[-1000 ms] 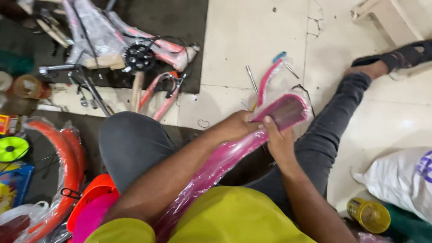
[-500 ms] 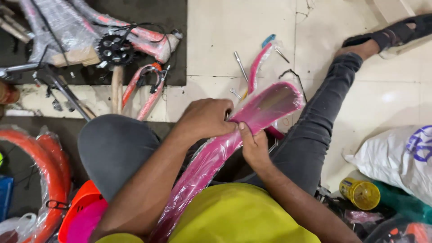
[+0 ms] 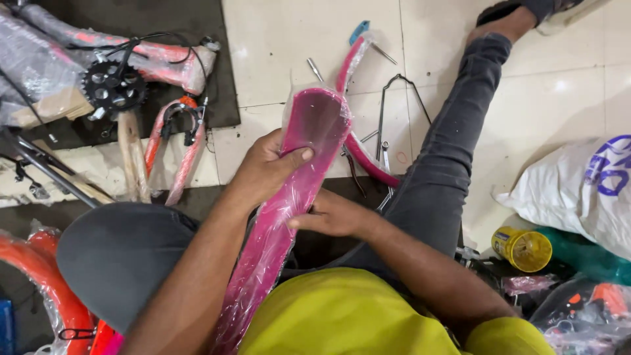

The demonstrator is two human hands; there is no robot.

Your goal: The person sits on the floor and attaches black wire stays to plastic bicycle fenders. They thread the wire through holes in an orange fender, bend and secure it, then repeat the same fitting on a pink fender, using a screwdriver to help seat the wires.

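Floor: pale tiles (image 3: 282, 39) over the upper middle and right of the frame, a dark mat (image 3: 164, 20) at upper left, another dark patch under the seated person's legs.

Left edge, low: orange mudguards (image 3: 46, 289) in clear plastic. Upper left: wrapped bike frame (image 3: 158, 56) with a black chainring (image 3: 112, 85) lying on the mat. Just right of that, a pink fork (image 3: 174, 148) with a black brake caliper rests across the mat edge.

Centre: pink mudguard (image 3: 289, 197) in clear film, running from the bottom centre up to the middle of the frame, concave side facing the camera at its top end. Left hand (image 3: 263, 174) wraps the mudguard's left edge near that top end, thumb pressed across the inner face, fingers behind. Right hand (image 3: 332, 213) sits lower on its right edge, fingertips closed on the film there; whether it pinches film only or the guard too, cannot tell. The guard's wide end sticks out above both hands; the rest passes below them toward the yellow shirt (image 3: 342, 315).

Behind the top end: a second pink curved part (image 3: 358, 148) and thin wire stays (image 3: 388, 98) on the tiles.

Right: outstretched leg in grey trousers (image 3: 447, 158). Lower right: yellow can (image 3: 522, 248). Right edge: white sack (image 3: 578, 190).
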